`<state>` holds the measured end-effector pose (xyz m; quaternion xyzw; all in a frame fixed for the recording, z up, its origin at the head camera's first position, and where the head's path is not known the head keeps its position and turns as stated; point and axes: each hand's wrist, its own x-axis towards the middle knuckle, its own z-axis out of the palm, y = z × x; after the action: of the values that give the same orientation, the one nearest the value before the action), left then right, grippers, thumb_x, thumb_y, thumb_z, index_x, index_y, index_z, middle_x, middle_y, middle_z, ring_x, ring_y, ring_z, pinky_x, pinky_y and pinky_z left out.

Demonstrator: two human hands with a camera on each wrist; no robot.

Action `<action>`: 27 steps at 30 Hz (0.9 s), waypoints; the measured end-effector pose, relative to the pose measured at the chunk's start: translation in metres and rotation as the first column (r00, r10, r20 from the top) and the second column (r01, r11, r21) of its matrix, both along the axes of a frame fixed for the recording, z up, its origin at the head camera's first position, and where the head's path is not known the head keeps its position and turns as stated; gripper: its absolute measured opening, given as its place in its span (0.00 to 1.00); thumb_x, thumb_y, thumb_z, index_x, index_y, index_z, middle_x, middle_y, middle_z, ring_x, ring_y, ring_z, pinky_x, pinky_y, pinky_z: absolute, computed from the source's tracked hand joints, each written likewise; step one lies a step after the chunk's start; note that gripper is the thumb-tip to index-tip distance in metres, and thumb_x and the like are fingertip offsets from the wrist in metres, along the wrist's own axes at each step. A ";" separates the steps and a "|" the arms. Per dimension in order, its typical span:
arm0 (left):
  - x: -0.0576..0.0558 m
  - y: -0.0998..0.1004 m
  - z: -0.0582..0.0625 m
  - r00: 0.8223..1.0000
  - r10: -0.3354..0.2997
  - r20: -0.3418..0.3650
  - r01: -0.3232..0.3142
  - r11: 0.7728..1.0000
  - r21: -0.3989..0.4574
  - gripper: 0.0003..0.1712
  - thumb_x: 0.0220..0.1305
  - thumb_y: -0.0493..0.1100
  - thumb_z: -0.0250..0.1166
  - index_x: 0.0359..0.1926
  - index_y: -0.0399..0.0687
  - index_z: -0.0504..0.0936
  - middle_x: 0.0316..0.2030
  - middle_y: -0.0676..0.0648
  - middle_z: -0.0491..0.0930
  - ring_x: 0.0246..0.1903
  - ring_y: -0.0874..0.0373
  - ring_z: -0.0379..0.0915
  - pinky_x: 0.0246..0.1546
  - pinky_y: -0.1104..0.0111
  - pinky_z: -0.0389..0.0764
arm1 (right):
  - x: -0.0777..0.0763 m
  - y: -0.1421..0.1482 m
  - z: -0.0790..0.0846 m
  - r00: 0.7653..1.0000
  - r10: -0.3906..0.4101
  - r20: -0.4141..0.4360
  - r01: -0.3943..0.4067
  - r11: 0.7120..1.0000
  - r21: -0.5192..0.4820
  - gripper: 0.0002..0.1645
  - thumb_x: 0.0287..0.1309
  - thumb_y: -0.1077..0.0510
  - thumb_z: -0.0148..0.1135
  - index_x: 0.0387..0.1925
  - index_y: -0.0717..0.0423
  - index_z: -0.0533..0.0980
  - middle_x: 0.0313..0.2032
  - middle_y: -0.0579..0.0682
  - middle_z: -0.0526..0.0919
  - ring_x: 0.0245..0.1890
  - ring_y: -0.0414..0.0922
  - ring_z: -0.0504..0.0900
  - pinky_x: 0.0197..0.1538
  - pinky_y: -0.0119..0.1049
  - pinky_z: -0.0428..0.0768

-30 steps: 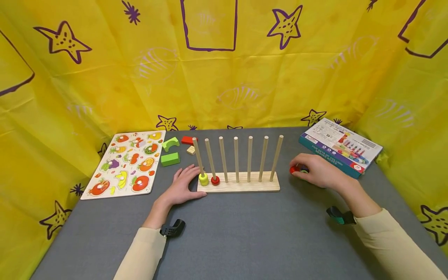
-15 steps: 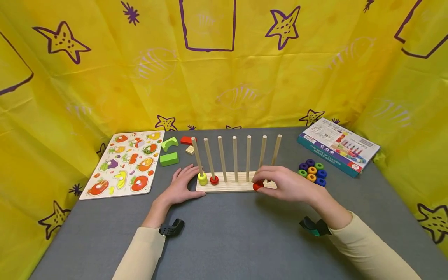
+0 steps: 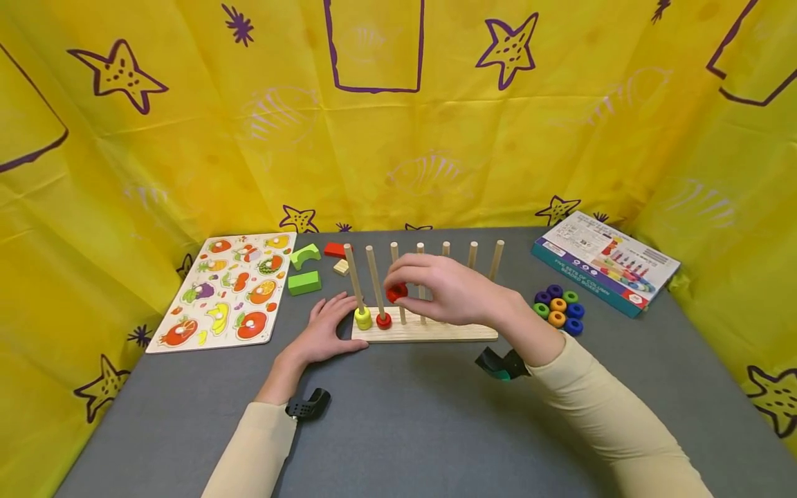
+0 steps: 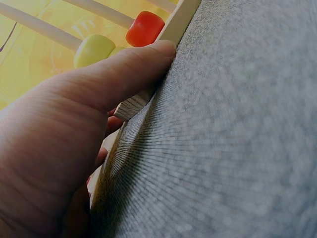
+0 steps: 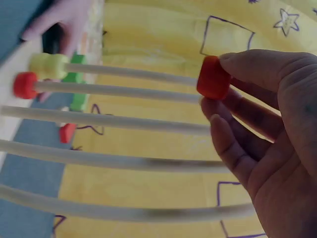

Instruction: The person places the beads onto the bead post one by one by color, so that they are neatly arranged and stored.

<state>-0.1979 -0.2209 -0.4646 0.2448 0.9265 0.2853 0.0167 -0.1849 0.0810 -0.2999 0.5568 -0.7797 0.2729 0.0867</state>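
A wooden peg rack (image 3: 436,333) stands on the table with several upright dowels. Yellow beads (image 3: 363,319) sit at the bottom of its leftmost dowel, and one red bead (image 3: 383,321) is at the foot of the second. My left hand (image 3: 324,332) grips the rack's left end, its thumb (image 4: 133,67) along the front edge and the other fingers round the far side. Between thumb and fingertips my right hand (image 3: 438,287) pinches another red bead (image 5: 214,78). That bead is raised well over the base, near the upper part of the second dowel in the right wrist view.
Several blue, purple, green and orange beads (image 3: 557,319) lie in a cluster right of the rack, before a toy box (image 3: 607,259). Left are a fruit puzzle board (image 3: 227,294), green blocks (image 3: 304,283), a red block (image 3: 336,249) and a small wooden block (image 3: 340,267). Yellow curtains surround the table.
My right hand has carried the red bead from beside the bead cluster leftward across the rack and up to the left dowels. My left hand stays at the rack's end.
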 end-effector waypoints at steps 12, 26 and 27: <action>-0.001 -0.002 -0.002 1.000 -0.020 -0.016 0.021 1.000 0.016 0.47 0.55 0.57 0.76 0.70 0.42 0.71 0.70 0.39 0.68 0.74 0.40 0.48 0.69 0.39 0.38 | -0.026 -0.023 0.039 0.998 0.008 -0.059 -0.013 0.995 -0.096 0.15 0.61 0.64 0.70 0.49 0.61 0.81 0.47 0.52 0.82 0.43 0.44 0.79 0.48 0.36 0.79; -0.002 -0.001 -0.001 1.000 -0.023 -0.015 0.024 1.000 0.017 0.46 0.56 0.57 0.75 0.70 0.41 0.71 0.69 0.39 0.69 0.74 0.40 0.48 0.69 0.39 0.38 | -0.040 -0.040 0.038 0.994 -0.102 0.043 0.100 0.994 0.038 0.15 0.64 0.61 0.68 0.52 0.58 0.82 0.48 0.49 0.81 0.42 0.43 0.78 0.47 0.35 0.79; -0.002 -0.001 -0.001 1.000 -0.024 -0.017 0.024 1.000 0.015 0.46 0.56 0.57 0.75 0.70 0.41 0.71 0.69 0.39 0.69 0.74 0.40 0.48 0.69 0.39 0.38 | -0.039 -0.039 0.038 0.993 -0.107 0.047 0.105 0.994 0.036 0.16 0.64 0.61 0.69 0.53 0.58 0.81 0.48 0.49 0.81 0.43 0.43 0.78 0.48 0.35 0.79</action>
<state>-0.1999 -0.2222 -0.4660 0.2583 0.9214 0.2901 0.0106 -0.2241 0.0423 -0.2616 0.5092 -0.8145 0.2685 0.0725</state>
